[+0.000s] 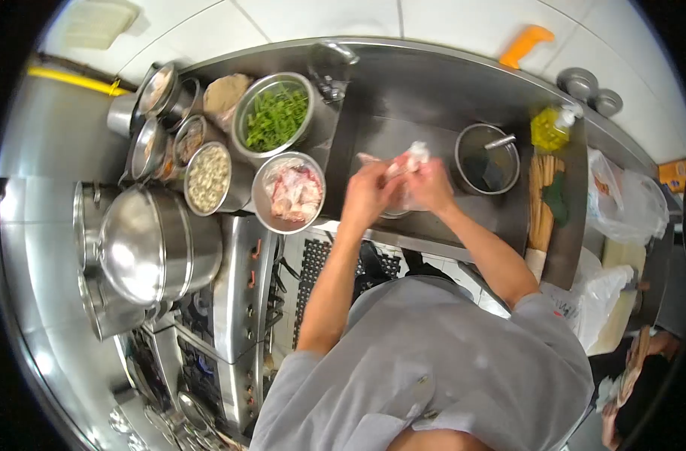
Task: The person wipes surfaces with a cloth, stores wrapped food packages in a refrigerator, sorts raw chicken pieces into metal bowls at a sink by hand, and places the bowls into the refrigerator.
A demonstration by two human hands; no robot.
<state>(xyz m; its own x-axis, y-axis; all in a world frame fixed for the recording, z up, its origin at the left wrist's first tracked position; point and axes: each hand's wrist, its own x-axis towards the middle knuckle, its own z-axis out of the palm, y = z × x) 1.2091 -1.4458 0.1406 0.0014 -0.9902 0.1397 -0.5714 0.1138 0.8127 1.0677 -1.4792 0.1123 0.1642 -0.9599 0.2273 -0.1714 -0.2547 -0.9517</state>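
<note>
Over the steel sink (388,98), my left hand (367,194) and my right hand (431,186) are close together, both closed on a pale pink piece of raw meat (416,155). A whitish end of it sticks up by my right fingers. Its exact cut cannot be made out. Beneath my hands, the rim of a metal bowl (395,215) partly shows, its contents hidden. Left of the sink, another metal bowl (259,203) holds pieces of raw meat with pale skin. To my right in the sink stands a steel pot (463,177) with dark contents and a handle.
A bowl of chopped greens (277,119), a bowl of pale beans or kernels (207,179) and several smaller bowls crowd the left counter. A large lidded pot (143,244) stands near the stove. Right are yellow soap (549,129), wooden sticks (540,203), plastic bags (621,199) and another person's hand (610,421).
</note>
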